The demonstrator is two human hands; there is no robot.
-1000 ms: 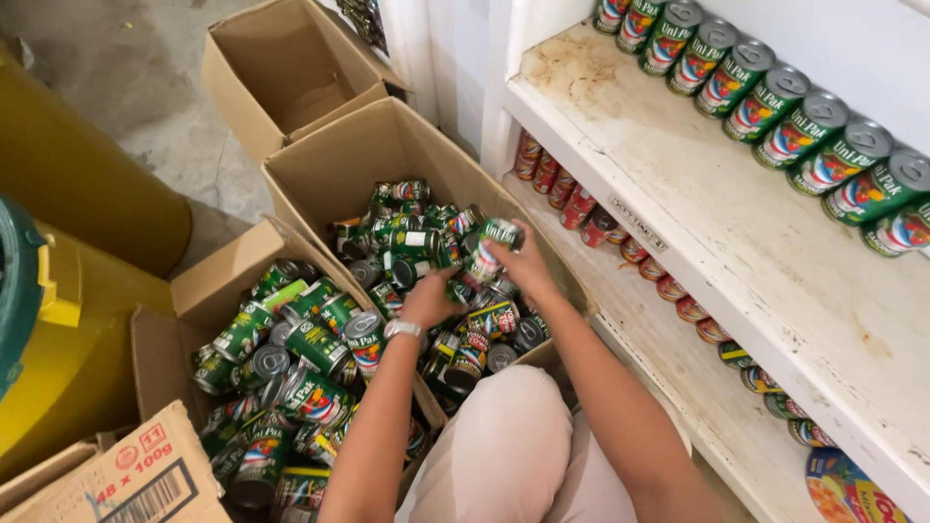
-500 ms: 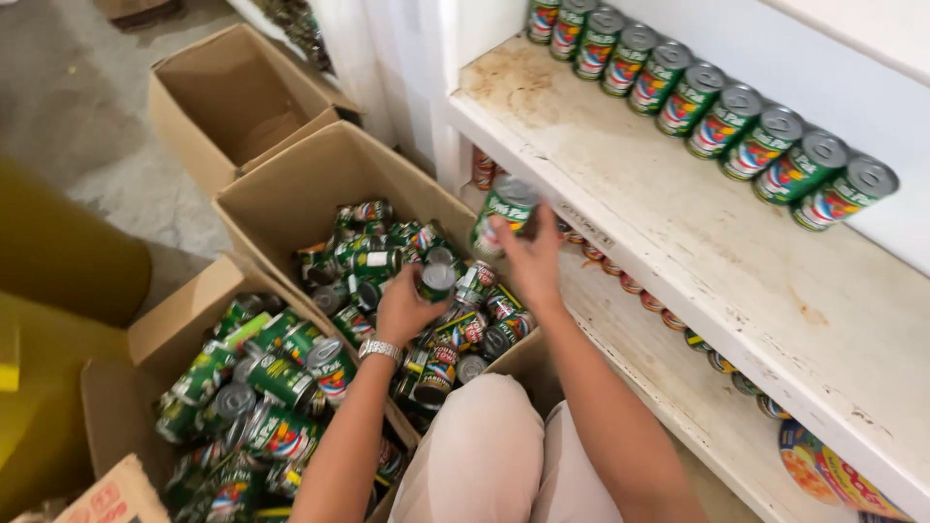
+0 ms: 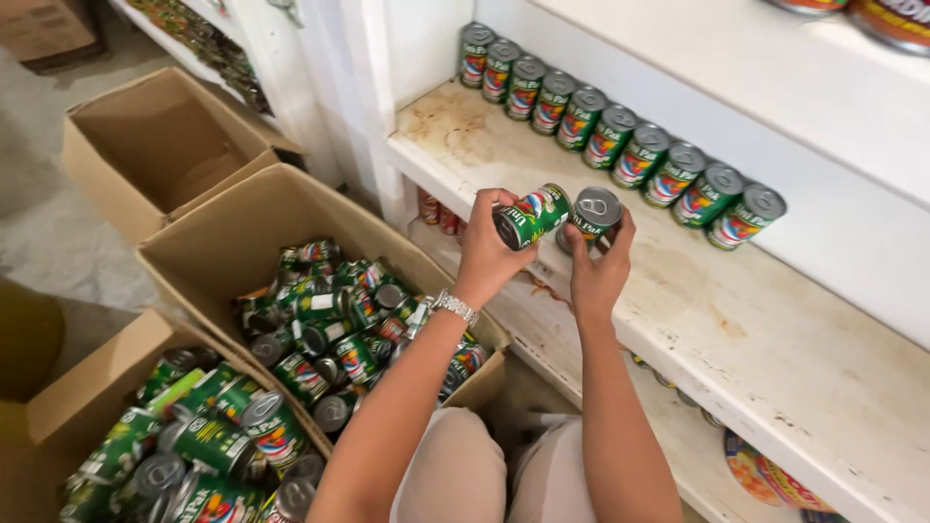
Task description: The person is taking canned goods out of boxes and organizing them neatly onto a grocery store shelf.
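Left hand (image 3: 489,254) wraps its fingers around a green can (image 3: 532,215) lying sideways, right hand (image 3: 599,271) grips a second can (image 3: 595,211) upright just beside it, both above the white shelf (image 3: 736,358); a can row (image 3: 620,145) stands beyond the fingertips.

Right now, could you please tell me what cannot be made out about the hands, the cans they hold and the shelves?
Head view only:
- Right hand: its can is mostly covered by the fingers; only the lid shows.
- Left hand: the palm side of its tilted can is hidden.
- Lower shelf: the white shelf above hides most of what it carries.
- Nearest box: cut off by the bottom edge.
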